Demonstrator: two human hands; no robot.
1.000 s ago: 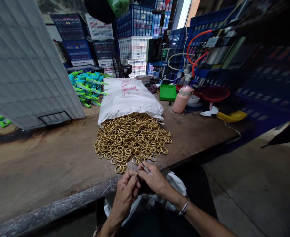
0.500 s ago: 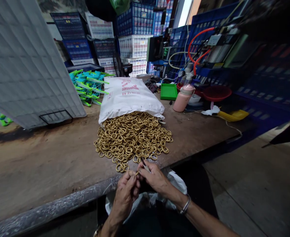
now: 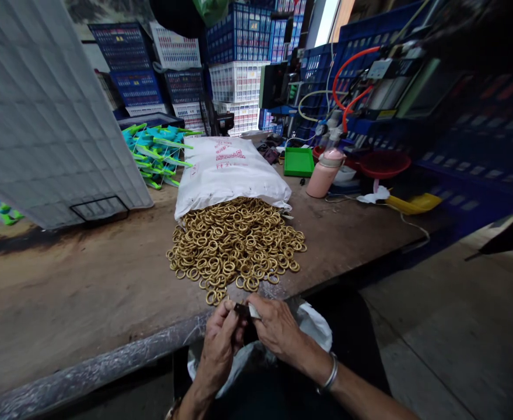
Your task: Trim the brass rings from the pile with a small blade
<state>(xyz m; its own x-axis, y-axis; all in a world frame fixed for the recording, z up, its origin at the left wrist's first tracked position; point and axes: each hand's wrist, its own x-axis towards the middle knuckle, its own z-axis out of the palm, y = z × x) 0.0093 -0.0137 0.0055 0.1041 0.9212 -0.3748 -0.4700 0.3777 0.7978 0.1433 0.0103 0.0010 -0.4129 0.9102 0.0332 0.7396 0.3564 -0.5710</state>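
Observation:
My left hand (image 3: 220,343) is closed in a pinch at the table's front edge; the gold ring seen in it half a second ago is now mostly hidden by the fingers. My right hand (image 3: 279,328), with a silver bangle on its wrist, grips a small knife (image 3: 241,310) with a dark blade and a pale handle. The blade lies across at my left fingertips, where the ring is. Just beyond both hands spreads a heap of gold-coloured rings (image 3: 234,245). They spill from the mouth of a white sack (image 3: 234,181) with red print.
Below the hands, a white plastic bag (image 3: 315,326) hangs open by my lap. On the table (image 3: 85,297) stand a grey ribbed panel (image 3: 59,116), a green tray (image 3: 299,162) and a pink bottle (image 3: 324,175). Teal and green plastic parts (image 3: 158,151) lie behind, before stacked crates (image 3: 234,81).
My right hand has turned, so the knife that pointed up and away now lies across towards my left fingers. The ring between the fingers has become hidden. My left hand has barely moved.

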